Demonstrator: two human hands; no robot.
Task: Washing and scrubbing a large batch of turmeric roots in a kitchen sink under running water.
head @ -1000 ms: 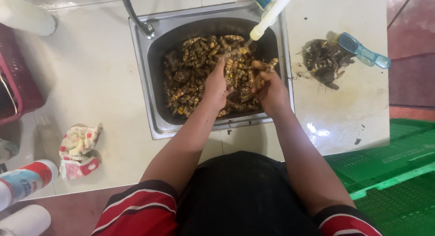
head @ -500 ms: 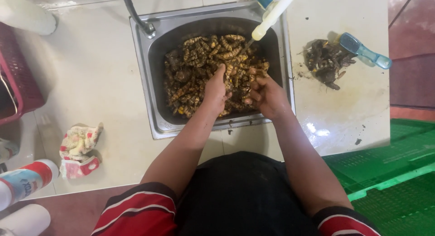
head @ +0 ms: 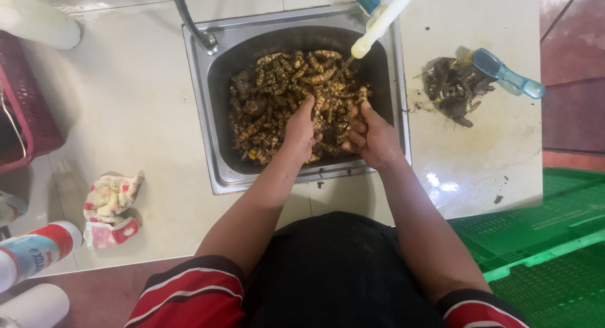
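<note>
A steel sink set in a white counter holds a heap of yellow-brown knobbly roots. My left hand lies among the roots at the near middle of the heap, fingers curled into them. My right hand is just beside it near the sink's right front corner, gripping a few roots between its fingers. The two hands almost touch. A white handle slants over the sink's far right corner.
On the counter right of the sink lies a dark pile of root scraps with a blue brush. A crumpled cloth lies at the left, a red basket farther left, bottles at the near left. A green crate stands at the right.
Both hands have drawn back toward the near edge of the sink and shifted among the roots. My right hand has turned and closed on a few roots.
</note>
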